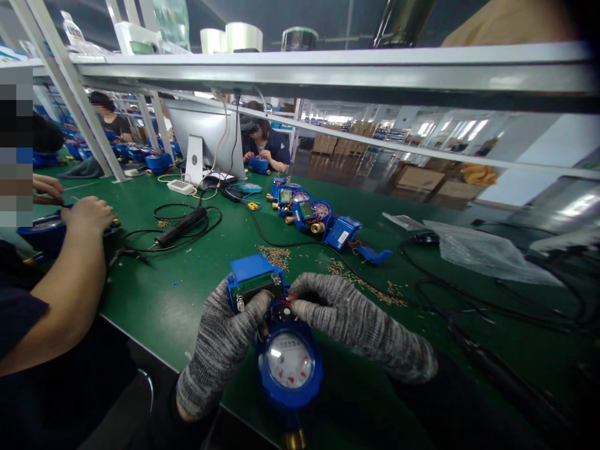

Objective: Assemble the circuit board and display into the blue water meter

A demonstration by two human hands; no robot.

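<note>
A blue water meter (289, 362) with a round dial lies at the table's near edge, its brass fitting (294, 439) pointing toward me. Above the dial, my left hand (234, 328), in a grey knit glove, grips a blue electronics housing (253, 267) with a green circuit board (255, 284) showing. My right hand (323, 300), gloved alike, has thumb and fingertips pinched at thin red wires (284, 302) between the housing and the meter. The wire ends are hidden by the fingers.
Several blue meters (309, 212) stand in a row behind, beside scattered small screws (276, 256). A black electric screwdriver (180, 226) and cables lie left, a plastic bag (487, 250) right. A co-worker's arm (70, 275) reaches in at left. A shelf (328, 69) crosses above.
</note>
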